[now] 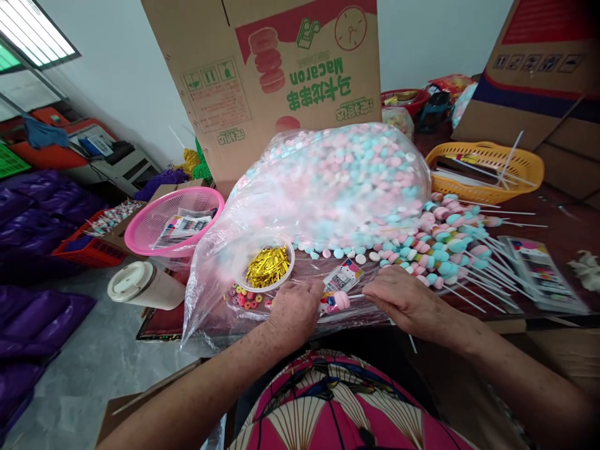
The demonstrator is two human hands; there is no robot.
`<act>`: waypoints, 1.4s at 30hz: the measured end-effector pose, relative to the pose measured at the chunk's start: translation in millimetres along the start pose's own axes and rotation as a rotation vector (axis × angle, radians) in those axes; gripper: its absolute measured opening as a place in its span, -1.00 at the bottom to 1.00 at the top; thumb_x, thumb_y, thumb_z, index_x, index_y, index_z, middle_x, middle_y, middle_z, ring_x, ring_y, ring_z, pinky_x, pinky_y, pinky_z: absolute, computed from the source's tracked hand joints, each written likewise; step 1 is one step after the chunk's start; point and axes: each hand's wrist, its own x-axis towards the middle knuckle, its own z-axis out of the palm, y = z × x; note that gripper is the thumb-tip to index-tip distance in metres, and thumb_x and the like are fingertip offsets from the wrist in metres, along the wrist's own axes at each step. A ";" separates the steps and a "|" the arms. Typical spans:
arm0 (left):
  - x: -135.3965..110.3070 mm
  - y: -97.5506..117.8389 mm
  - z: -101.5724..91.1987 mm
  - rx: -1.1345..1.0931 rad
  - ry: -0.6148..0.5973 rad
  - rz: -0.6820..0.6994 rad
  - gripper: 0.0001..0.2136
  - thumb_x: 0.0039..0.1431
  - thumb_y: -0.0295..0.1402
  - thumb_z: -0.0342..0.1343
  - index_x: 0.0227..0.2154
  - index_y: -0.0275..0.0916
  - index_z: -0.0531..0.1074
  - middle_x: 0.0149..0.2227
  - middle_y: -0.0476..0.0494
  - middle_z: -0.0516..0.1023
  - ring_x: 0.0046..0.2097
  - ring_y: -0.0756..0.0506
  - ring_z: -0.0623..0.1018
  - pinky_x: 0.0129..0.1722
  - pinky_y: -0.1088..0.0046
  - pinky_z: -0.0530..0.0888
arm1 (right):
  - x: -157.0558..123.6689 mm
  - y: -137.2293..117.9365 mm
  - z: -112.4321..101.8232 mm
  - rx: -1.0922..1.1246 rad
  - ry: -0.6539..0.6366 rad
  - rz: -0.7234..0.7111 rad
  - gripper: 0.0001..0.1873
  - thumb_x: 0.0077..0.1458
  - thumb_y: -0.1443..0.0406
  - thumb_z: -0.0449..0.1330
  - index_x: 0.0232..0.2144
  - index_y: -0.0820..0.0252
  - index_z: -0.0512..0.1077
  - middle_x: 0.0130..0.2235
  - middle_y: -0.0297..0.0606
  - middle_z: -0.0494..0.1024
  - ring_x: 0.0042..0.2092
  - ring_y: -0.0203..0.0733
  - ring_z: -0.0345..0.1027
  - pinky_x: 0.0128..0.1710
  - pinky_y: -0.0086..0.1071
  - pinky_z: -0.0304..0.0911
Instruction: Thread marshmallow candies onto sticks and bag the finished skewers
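Observation:
Between my hands, low over the front of the table, is a marshmallow skewer [342, 300] with a pink end and a white stick. My left hand [296, 309] is closed around its candy end, where some printed plastic shows; the fingertips are partly hidden. The stick is pinched in my right hand [407, 301]. Just behind lies a printed plastic bag [344, 275]. A white bowl [291, 265] of gold twist ties [268, 267] stands beyond my left hand, with ring-shaped candies [247, 299] beside it. To the right of my right hand is a pile of finished-looking skewers [443, 247].
A large clear bag of pink and blue marshmallows [337, 181] fills the middle, before a cardboard box [210, 94]. A pink basket [135, 234] and a lidded cup [162, 290] stand left. A yellow basket [527, 169] and flat printed bags [539, 269] are at right.

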 end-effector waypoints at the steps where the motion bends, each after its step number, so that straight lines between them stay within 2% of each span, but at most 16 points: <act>1: 0.2 -1.0 -0.3 -0.046 -0.043 0.012 -0.64 0.01 -0.44 0.04 -0.07 -0.25 0.34 -0.24 -0.22 0.55 -0.19 -0.21 0.51 -0.19 0.28 0.38 | 0.7 -0.2 -0.3 -0.027 0.002 -0.008 -0.73 0.18 0.41 -0.05 -0.48 0.22 0.39 -0.51 -0.25 0.41 -0.40 -0.20 0.17 -0.34 -0.33 0.00; 5: 4.9 -11.5 -7.1 -0.408 -0.307 0.217 -0.76 -0.04 -0.38 0.10 -0.25 -0.25 0.42 -0.35 -0.08 0.54 -0.34 -0.09 0.50 -0.37 0.47 0.36 | 3.0 -3.8 -1.0 -0.209 -0.022 -0.103 -0.75 0.13 0.46 -0.03 -0.46 0.22 0.41 -0.52 -0.24 0.38 -0.37 -0.16 0.13 -0.30 -0.27 -0.04; 8: 9.1 -20.8 -10.7 -0.567 -0.399 0.288 -0.71 -0.09 -0.36 0.18 -0.22 -0.25 0.41 -0.34 -0.01 0.54 -0.35 -0.04 0.48 -0.37 0.52 0.35 | 5.9 -9.0 -0.3 -0.199 0.000 -0.178 -0.74 0.10 0.48 -0.04 -0.47 0.22 0.41 -0.52 -0.23 0.38 -0.37 -0.16 0.12 -0.31 -0.27 -0.04; 12: 8.7 -24.2 -14.1 -0.563 -0.369 0.293 -0.74 -0.06 -0.31 0.16 -0.26 -0.25 0.42 -0.37 0.00 0.53 -0.38 -0.02 0.46 -0.38 0.53 0.34 | 8.3 -13.4 -4.5 -0.014 -0.038 -0.066 -0.75 0.15 0.42 -0.03 -0.48 0.22 0.39 -0.51 -0.24 0.40 -0.39 -0.18 0.16 -0.34 -0.32 0.00; 15: 4.7 -17.5 -15.3 -0.310 -0.238 0.201 -0.80 -0.02 -0.26 0.09 -0.37 -0.27 0.45 -0.40 -0.10 0.51 -0.39 -0.09 0.47 -0.40 0.46 0.34 | 7.4 -13.9 -9.4 0.072 -0.118 -0.002 -0.73 0.18 0.40 -0.05 -0.49 0.19 0.38 -0.50 -0.26 0.41 -0.41 -0.21 0.20 -0.36 -0.34 0.01; 18: 3.2 -7.2 -11.7 -0.094 -0.144 0.088 -0.76 0.00 -0.20 0.03 -0.37 -0.25 0.46 -0.42 -0.21 0.52 -0.37 -0.19 0.50 -0.41 0.38 0.35 | 7.9 -16.5 -5.4 0.126 -0.159 0.044 -0.71 0.18 0.40 -0.05 -0.52 0.19 0.35 -0.52 -0.28 0.41 -0.43 -0.23 0.21 -0.38 -0.36 0.01; 21: 5.8 -0.6 -7.6 -0.127 -0.139 0.064 -0.80 -0.01 -0.28 0.01 -0.37 -0.22 0.46 -0.45 -0.16 0.53 -0.38 -0.17 0.51 -0.42 0.40 0.34 | 11.6 -21.2 8.6 0.104 -0.114 0.055 -0.73 0.17 0.41 -0.05 -0.52 0.22 0.35 -0.49 -0.25 0.44 -0.39 -0.21 0.23 -0.35 -0.34 0.00; 25: 10.1 -0.8 -10.6 -0.234 -0.117 0.052 -0.86 -0.01 -0.35 0.04 -0.39 -0.22 0.45 -0.41 -0.11 0.54 -0.35 -0.11 0.51 -0.39 0.45 0.35 | 16.9 -23.6 21.5 -0.055 -0.069 0.046 -0.74 0.13 0.43 -0.04 -0.54 0.24 0.35 -0.51 -0.23 0.43 -0.37 -0.18 0.21 -0.31 -0.29 -0.04; 29: 9.1 -4.6 -14.9 -0.250 -0.106 0.061 -0.81 -0.01 -0.32 0.09 -0.29 -0.18 0.45 -0.36 -0.08 0.55 -0.31 -0.11 0.51 -0.32 0.45 0.38 | 17.3 -20.1 10.5 -0.111 -0.101 0.043 -0.78 0.10 0.44 0.01 -0.54 0.24 0.35 -0.51 -0.24 0.43 -0.38 -0.19 0.21 -0.31 -0.29 -0.06; 32: 6.1 -4.5 -13.2 -0.171 -0.007 0.112 -0.73 0.02 -0.34 0.07 -0.17 -0.19 0.40 -0.21 -0.13 0.54 -0.18 -0.15 0.51 -0.22 0.40 0.40 | 15.7 -17.6 -3.2 -0.042 -0.147 0.066 -0.78 0.10 0.44 0.00 -0.53 0.23 0.35 -0.50 -0.25 0.44 -0.39 -0.20 0.22 -0.33 -0.31 -0.04; 34: 5.4 -1.6 -10.7 -0.121 0.032 0.162 -0.74 0.05 -0.37 0.02 -0.16 -0.22 0.39 -0.18 -0.17 0.53 -0.15 -0.16 0.50 -0.18 0.37 0.39 | 15.7 -18.8 -7.1 0.002 -0.163 0.077 -0.76 0.12 0.44 -0.03 -0.52 0.22 0.35 -0.49 -0.26 0.44 -0.38 -0.21 0.23 -0.34 -0.33 -0.03; 36: 7.2 3.3 -8.0 -0.134 -0.002 0.172 -0.78 0.09 -0.34 -0.01 -0.22 -0.23 0.42 -0.27 -0.15 0.55 -0.22 -0.15 0.51 -0.23 0.38 0.39 | 17.5 -23.4 -3.1 -0.014 -0.169 0.060 -0.75 0.12 0.43 -0.03 -0.53 0.21 0.36 -0.50 -0.26 0.43 -0.39 -0.21 0.23 -0.35 -0.33 -0.03; 39: 14.0 9.4 -4.4 -0.236 -0.133 0.184 -0.79 0.07 -0.23 0.04 -0.36 -0.25 0.47 -0.43 -0.12 0.54 -0.37 -0.12 0.50 -0.38 0.44 0.36 | 22.2 -32.9 15.3 -0.109 -0.183 0.030 -0.81 0.04 0.44 0.03 -0.56 0.23 0.37 -0.52 -0.23 0.44 -0.41 -0.19 0.23 -0.32 -0.29 -0.02; 42: 19.5 4.1 -4.2 -0.365 -0.237 0.201 -0.77 0.04 -0.21 0.08 -0.40 -0.28 0.49 -0.45 -0.10 0.53 -0.39 -0.10 0.48 -0.40 0.45 0.35 | 24.7 -34.0 32.3 -0.153 -0.212 0.067 -0.85 -0.01 0.46 0.05 -0.55 0.25 0.38 -0.52 -0.20 0.45 -0.41 -0.17 0.24 -0.29 -0.26 0.00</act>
